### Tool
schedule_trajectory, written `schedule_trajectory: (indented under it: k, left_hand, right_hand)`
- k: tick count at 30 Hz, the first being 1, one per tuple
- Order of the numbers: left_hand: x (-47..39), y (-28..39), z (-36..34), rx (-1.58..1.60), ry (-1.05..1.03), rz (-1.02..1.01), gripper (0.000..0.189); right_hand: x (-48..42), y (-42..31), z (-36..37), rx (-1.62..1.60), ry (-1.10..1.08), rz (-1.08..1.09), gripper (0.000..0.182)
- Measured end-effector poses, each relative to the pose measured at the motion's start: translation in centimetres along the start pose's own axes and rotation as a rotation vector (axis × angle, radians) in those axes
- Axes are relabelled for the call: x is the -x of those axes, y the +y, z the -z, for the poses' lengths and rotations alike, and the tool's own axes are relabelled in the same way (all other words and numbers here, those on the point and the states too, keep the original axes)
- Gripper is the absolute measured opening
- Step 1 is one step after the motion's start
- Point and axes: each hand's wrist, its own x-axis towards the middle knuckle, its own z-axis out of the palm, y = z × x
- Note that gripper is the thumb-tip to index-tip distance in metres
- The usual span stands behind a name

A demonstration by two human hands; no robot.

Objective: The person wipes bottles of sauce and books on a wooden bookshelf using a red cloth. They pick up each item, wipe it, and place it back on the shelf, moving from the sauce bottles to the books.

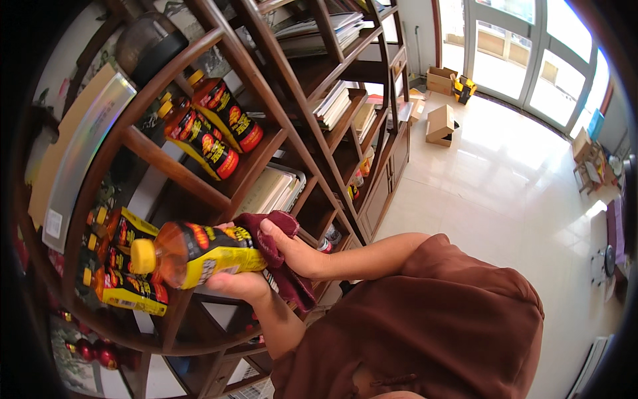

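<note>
My left hand [241, 285] grips a plastic bottle [212, 255] of amber drink from below, its thumb along the label. The bottle is tilted, with its yellow cap [143, 255] towards the left. A black, yellow and red label wraps it. My right hand [299, 254] holds a folded dark red cloth [279, 239] against the bottle's base end, and part of the cloth hangs below the wrist. Similar bottles [204, 142] stand in an upper compartment of the dark wooden shelf [174, 167]. Several more bottles [132, 284] stand in the compartment behind the held one.
A clear-topped dark container [149, 47] and a flat shiny box [87, 159] sit by the curved shelf frame. Papers and books [331, 107] fill other shelves. Cardboard boxes [440, 124] lie on the tiled floor [473, 189] near glass doors [528, 55]. Red gourd ornaments [97, 351] hang lower left.
</note>
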Motion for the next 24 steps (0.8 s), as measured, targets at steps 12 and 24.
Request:
schedule_trajectory:
  k: [12,24]
  left_hand:
    - [0.1,0.8,2.1,-0.169,-0.176,-0.024,0.060]
    - [-0.3,2.4,4.2,0.100,-0.071,0.171,0.056]
  right_hand:
    - [1.2,-1.7,0.7,0.188,0.195,-0.341,0.046]
    - [-0.4,-5.1,2.2,1.031,-0.291,0.841,0.012]
